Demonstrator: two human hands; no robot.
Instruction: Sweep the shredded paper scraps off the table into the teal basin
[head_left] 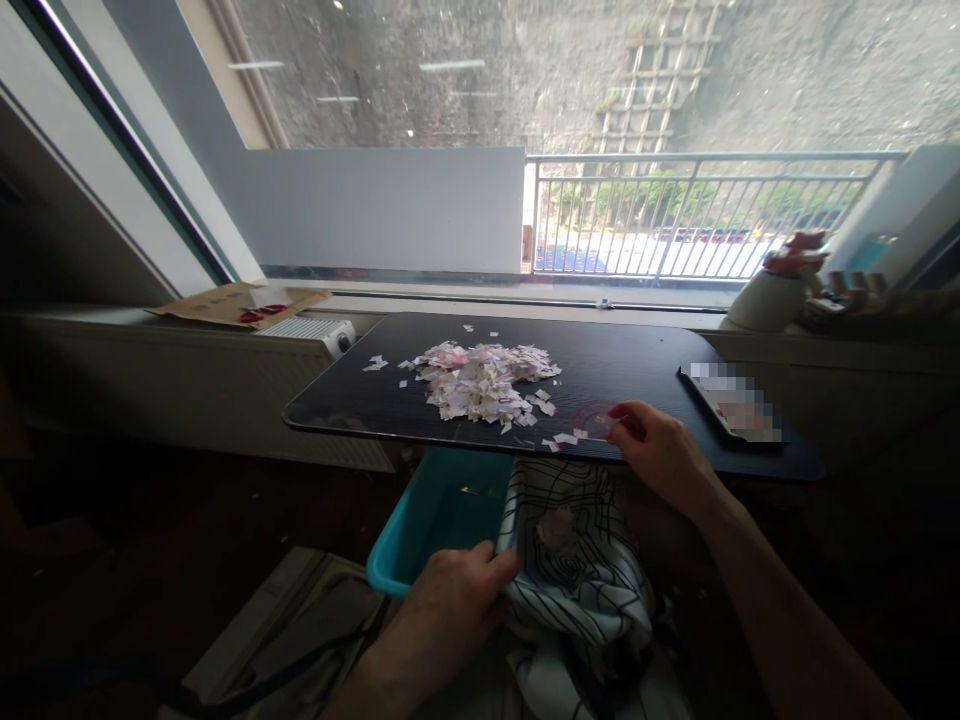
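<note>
A heap of torn paper scraps (480, 385) lies on the dark table (337, 400), with loose bits trailing toward the right along its front edge. My right hand (660, 450) is at that edge, thumb and fingertips pinched together beside a few stray scraps (566, 438) and a faint red round print (592, 418). Whatever the pinch holds is too small to make out. Below the table, my left hand (469, 590) is closed around the near rim of a turquoise basin (390, 560). White cloth with black lines (577, 590) drapes over the basin's right part, with a pale clump (556, 528) on it.
A phone-like slab (731, 402), partly blurred out, rests at the table's right. Left of the table, brown paper (225, 303) with red-handled scissors (262, 313) lies above a radiator (311, 335). A pale pot (765, 298) stands on the right sill. The window is behind.
</note>
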